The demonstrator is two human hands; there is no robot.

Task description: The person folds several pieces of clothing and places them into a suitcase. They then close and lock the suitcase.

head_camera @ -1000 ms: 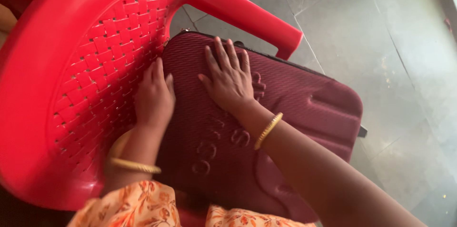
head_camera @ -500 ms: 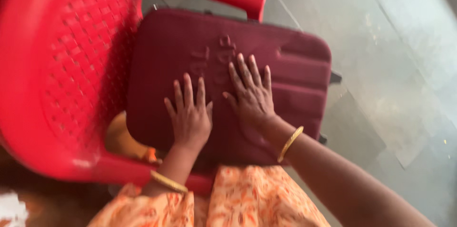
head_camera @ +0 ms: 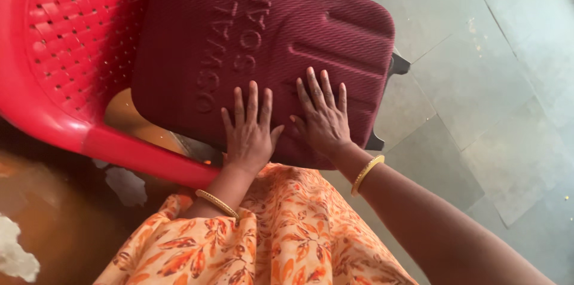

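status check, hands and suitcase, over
Left hand and right hand flat on suitcase, fingers spread, no grip closed. Maroon suitcase lies on red chair, one end overhanging the floor. Nothing on the lid.

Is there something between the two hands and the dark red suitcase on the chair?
Nothing visible does. The left hand and the right hand both lie flat, fingers spread, directly on the ribbed shell of the maroon suitcase, which rests on the red plastic chair.

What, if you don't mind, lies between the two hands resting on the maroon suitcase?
In the head view, only a narrow strip of the ribbed maroon suitcase shows between the left hand and right hand; nothing else lies there.
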